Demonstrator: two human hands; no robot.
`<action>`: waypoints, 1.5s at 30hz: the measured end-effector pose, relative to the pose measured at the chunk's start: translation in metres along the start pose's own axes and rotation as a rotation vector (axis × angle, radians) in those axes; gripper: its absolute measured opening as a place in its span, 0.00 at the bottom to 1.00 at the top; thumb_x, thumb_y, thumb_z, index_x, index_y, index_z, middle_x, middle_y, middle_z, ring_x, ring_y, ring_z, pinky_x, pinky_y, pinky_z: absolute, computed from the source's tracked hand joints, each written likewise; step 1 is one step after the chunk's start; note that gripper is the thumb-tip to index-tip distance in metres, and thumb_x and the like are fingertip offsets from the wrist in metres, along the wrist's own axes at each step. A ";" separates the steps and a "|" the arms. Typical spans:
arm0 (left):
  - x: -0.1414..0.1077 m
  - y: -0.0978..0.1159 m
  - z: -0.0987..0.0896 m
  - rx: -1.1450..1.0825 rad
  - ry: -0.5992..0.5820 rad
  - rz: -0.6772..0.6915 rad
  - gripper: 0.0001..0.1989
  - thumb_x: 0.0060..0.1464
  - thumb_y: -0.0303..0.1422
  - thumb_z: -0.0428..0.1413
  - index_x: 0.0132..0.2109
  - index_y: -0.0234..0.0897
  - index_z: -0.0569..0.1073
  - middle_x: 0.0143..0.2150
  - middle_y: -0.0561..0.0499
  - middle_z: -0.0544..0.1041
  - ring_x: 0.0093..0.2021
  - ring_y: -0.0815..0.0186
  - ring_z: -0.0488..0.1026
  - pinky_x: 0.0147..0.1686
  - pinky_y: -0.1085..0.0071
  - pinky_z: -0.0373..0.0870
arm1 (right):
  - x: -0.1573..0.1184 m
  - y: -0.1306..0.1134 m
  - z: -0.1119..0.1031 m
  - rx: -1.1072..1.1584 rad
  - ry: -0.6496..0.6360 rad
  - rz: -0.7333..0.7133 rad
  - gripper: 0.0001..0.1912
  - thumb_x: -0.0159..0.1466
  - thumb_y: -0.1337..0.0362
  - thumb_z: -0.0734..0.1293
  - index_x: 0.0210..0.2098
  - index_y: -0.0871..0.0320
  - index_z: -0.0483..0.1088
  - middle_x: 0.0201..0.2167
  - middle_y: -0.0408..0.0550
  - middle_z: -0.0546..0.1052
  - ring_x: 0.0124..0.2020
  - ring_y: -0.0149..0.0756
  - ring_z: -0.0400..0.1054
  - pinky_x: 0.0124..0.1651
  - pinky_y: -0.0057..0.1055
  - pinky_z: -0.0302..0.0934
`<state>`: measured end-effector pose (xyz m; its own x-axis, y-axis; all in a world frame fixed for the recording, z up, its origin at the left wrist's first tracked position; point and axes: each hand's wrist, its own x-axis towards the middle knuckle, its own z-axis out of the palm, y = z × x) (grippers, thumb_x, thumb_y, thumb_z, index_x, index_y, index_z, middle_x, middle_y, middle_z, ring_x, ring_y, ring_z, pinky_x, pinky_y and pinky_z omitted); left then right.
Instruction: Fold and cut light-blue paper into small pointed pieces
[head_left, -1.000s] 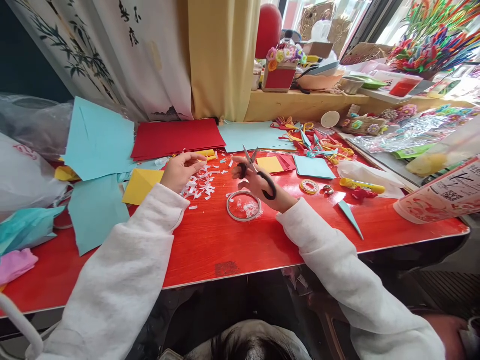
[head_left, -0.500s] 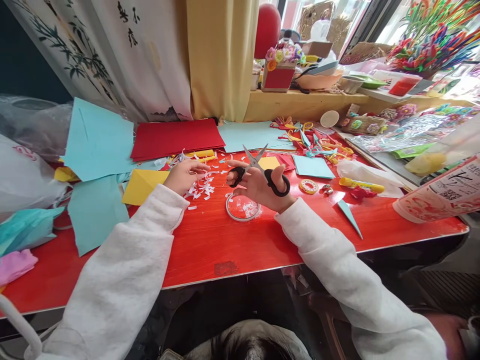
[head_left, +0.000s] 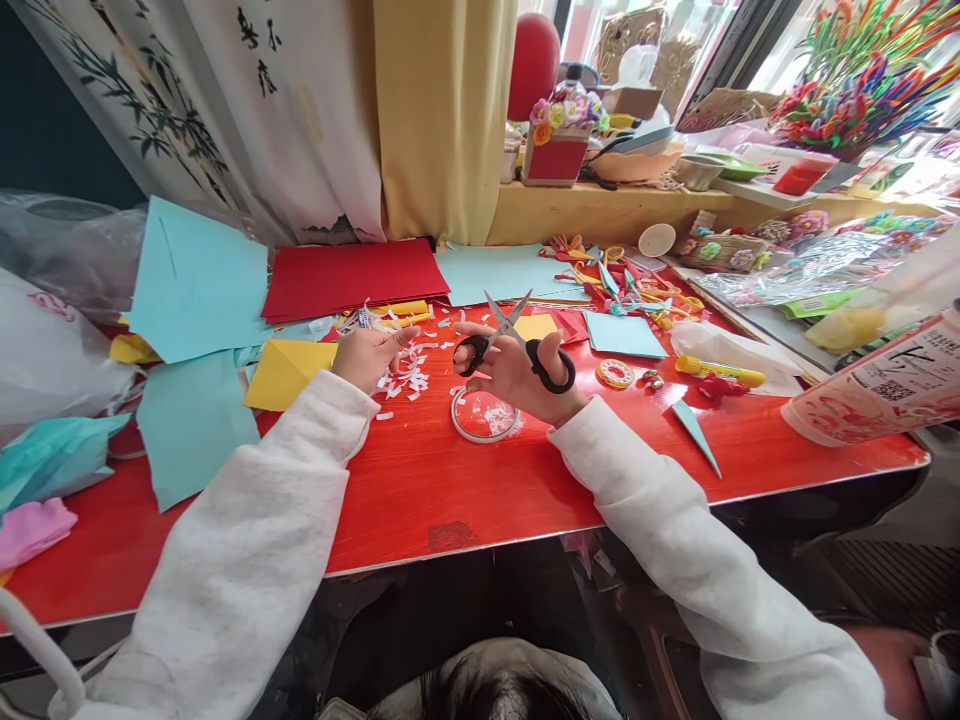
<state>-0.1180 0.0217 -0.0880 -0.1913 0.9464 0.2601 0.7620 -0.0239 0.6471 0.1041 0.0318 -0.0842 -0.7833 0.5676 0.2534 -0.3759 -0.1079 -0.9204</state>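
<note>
The fingers of my right hand (head_left: 521, 378) are parted, hooked through the two black handles of the scissors (head_left: 507, 327), which I hold raised with their blades spread and pointing away from me. My left hand (head_left: 366, 360) is curled beside the white paper scraps (head_left: 406, 380), thumb stretched toward them; I cannot tell whether those fingers pinch anything. With the blades apart, I could nick my left fingers if that hand strayed between them, and a loose grip on the handles might let the scissors twist. A careless sweep of either hand could scatter the scraps or nudge the pale ring (head_left: 486, 440) lying on the red surface (head_left: 409, 500) near my right wrist. Farther right, a pointed blue piece (head_left: 697, 439) could get creased under my sleeve, and the tall cup (head_left: 874, 385) might tip if my right arm swung wide.
</note>
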 end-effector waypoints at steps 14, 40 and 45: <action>-0.002 0.000 0.004 0.009 -0.061 0.079 0.11 0.46 0.40 0.53 0.26 0.37 0.71 0.23 0.51 0.73 0.26 0.67 0.68 0.28 0.72 0.60 | -0.005 0.008 -0.009 0.097 -0.313 0.142 0.53 0.40 0.27 0.49 0.53 0.59 0.58 0.41 0.55 0.67 0.46 0.41 0.59 0.40 0.34 0.56; -0.001 0.007 -0.006 0.107 0.036 0.242 0.04 0.45 0.32 0.55 0.32 0.38 0.73 0.33 0.50 0.73 0.35 0.62 0.70 0.37 0.69 0.63 | -0.006 0.016 -0.003 0.156 -0.483 0.216 0.62 0.32 0.25 0.46 0.48 0.67 0.62 0.34 0.59 0.71 0.39 0.44 0.65 0.35 0.35 0.58; 0.001 0.004 -0.009 0.164 -0.078 0.108 0.12 0.52 0.38 0.49 0.28 0.40 0.74 0.25 0.52 0.76 0.27 0.64 0.69 0.30 0.70 0.60 | -0.007 0.017 -0.003 0.128 -0.469 0.222 0.61 0.36 0.25 0.44 0.48 0.69 0.62 0.34 0.61 0.71 0.40 0.45 0.65 0.35 0.36 0.58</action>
<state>-0.1202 0.0199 -0.0790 -0.0599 0.9634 0.2613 0.8674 -0.0793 0.4912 0.1043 0.0284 -0.1025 -0.9770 0.0976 0.1897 -0.2105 -0.2991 -0.9307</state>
